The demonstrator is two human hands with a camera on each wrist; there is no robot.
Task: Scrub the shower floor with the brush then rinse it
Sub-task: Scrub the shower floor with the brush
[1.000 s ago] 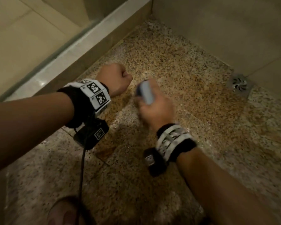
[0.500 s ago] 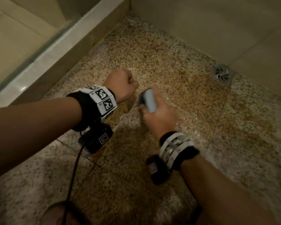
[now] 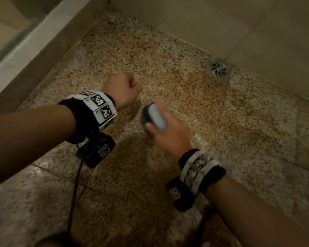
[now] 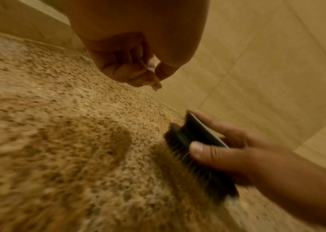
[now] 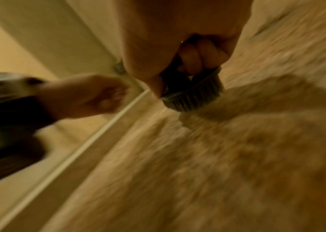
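My right hand (image 3: 169, 132) grips a dark scrub brush (image 3: 154, 115) with a pale top, its bristles down on the speckled granite shower floor (image 3: 194, 97). In the left wrist view the brush (image 4: 195, 150) lies under the right thumb and fingers, bristles against the stone. The right wrist view shows fingers curled round the brush (image 5: 193, 95) handle. My left hand (image 3: 122, 90) hovers to the left of the brush, curled into a fist and holding nothing; the same left hand (image 4: 132, 66) shows its fingers folded into the palm.
A square metal drain (image 3: 218, 69) sits at the far right where floor meets the tiled wall (image 3: 221, 27). A raised curb with a glass panel (image 3: 30, 43) runs along the left. The floor looks wet and darker near the drain.
The right hand has slid the brush a little right and nearer across the floor, in blurred motion. The left fist keeps its place beside it. The head view has shifted.
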